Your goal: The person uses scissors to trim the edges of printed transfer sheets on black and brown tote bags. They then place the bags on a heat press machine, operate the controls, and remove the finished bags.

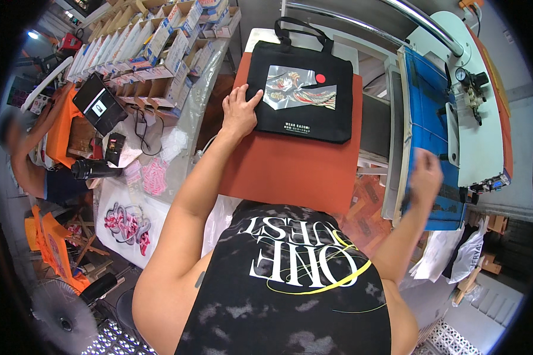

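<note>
A black tote bag [342, 77] lies flat on the orange-red press bed [290, 171], its handles pointing away from me. On the bag is a shiny film piece [281, 80] with a wave-like design, beside a red dot. My left hand [241, 111] rests at the bag's left edge, fingers spread, touching the fabric and holding nothing. Off to the right, my right hand [425, 174] is over the front part of the blue-covered surface [432, 127]. Motion blur smears its fingers, so whether anything is in them is unclear.
Left of the bed, a plastic-covered table carries cardboard boxes [154, 59], a laptop [99, 105], a black bottle [95, 169] and a white printed cloth [124, 225]. Another person [26, 154] is at the far left. A fan [65, 322] stands lower left. A white machine with a gauge [461, 74] is right.
</note>
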Demonstrator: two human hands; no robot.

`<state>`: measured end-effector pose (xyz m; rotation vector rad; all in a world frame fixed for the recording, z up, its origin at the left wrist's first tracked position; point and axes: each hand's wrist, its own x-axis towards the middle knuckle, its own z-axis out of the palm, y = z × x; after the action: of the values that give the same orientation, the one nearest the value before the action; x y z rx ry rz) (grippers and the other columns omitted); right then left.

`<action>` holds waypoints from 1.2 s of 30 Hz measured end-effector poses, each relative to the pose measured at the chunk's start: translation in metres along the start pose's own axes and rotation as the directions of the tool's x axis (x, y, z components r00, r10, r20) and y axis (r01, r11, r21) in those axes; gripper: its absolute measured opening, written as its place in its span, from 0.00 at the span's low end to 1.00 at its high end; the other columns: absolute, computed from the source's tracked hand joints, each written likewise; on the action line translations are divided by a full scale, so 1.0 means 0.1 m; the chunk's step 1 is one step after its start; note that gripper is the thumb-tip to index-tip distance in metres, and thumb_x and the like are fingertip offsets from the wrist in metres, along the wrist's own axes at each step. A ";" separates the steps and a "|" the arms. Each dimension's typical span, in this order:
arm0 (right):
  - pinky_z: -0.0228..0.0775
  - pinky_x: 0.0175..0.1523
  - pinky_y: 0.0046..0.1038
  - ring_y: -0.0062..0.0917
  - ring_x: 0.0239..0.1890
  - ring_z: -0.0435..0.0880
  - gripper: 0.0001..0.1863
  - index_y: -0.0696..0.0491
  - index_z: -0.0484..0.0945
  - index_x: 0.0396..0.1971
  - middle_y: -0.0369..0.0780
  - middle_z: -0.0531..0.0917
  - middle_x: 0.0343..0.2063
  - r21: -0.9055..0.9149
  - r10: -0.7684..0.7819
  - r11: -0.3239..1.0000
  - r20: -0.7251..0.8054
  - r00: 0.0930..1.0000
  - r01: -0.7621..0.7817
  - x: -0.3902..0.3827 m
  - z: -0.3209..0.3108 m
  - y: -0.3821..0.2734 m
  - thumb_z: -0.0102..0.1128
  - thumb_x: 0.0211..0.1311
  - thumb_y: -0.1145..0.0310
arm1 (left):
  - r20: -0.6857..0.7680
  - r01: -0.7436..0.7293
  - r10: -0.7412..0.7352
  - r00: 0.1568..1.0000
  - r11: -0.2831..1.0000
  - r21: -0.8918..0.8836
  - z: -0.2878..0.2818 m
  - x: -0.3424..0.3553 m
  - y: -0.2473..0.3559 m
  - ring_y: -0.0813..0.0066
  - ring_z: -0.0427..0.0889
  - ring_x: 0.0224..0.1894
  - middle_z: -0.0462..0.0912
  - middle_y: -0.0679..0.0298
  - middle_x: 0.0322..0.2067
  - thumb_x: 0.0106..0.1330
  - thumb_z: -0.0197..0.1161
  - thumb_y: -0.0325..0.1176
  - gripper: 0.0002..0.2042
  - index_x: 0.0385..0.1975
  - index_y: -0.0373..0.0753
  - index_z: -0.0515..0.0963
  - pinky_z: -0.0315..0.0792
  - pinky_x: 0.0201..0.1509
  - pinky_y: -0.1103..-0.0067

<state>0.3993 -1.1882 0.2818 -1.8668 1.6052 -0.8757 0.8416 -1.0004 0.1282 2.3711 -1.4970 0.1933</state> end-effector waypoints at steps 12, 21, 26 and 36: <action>0.68 0.58 0.43 0.48 0.54 0.78 0.20 0.60 0.80 0.49 0.51 0.81 0.48 -0.540 -0.192 0.834 -0.470 0.861 -0.109 0.21 -1.31 0.99 0.51 0.73 0.58 | 0.075 -0.040 0.029 0.997 0.989 0.145 -0.09 0.07 0.05 0.51 0.63 0.70 0.64 0.50 0.68 0.60 0.57 0.24 0.31 0.65 0.59 0.73 0.58 0.69 0.51; 0.76 0.47 0.38 0.40 0.42 0.84 0.12 0.56 0.84 0.40 0.45 0.85 0.38 -0.473 -0.389 0.868 -0.453 0.802 0.154 -0.25 -0.51 0.24 0.62 0.66 0.63 | 0.130 0.488 -0.471 0.873 0.832 -0.264 -0.18 -0.03 -0.10 0.51 0.82 0.47 0.83 0.47 0.43 0.61 0.69 0.42 0.23 0.49 0.29 0.78 0.76 0.52 0.64; 0.77 0.44 0.38 0.39 0.40 0.84 0.27 0.53 0.83 0.48 0.43 0.81 0.38 -0.074 -0.494 0.853 0.202 0.846 0.516 -0.62 1.12 -0.42 0.76 0.52 0.53 | 0.641 0.681 -0.230 0.732 0.244 -0.691 -0.70 0.59 -0.16 0.80 0.73 0.16 0.73 0.70 0.17 0.63 0.68 0.40 0.11 0.30 0.40 0.77 0.68 0.19 0.82; 0.79 0.43 0.45 0.44 0.40 0.85 0.13 0.47 0.79 0.44 0.38 0.80 0.45 -0.301 -0.499 0.757 0.308 0.810 0.580 -0.37 1.71 -0.13 0.64 0.57 0.69 | 0.634 0.705 -0.319 0.704 0.212 -0.676 -0.62 0.62 -0.31 0.82 0.72 0.22 0.72 0.72 0.23 0.65 0.66 0.31 0.05 0.36 0.39 0.79 0.71 0.25 0.80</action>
<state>0.5341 -1.1536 0.1748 -2.6911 1.1617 -0.5673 0.9004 -1.0192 0.1980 1.7791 -0.4416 -1.0538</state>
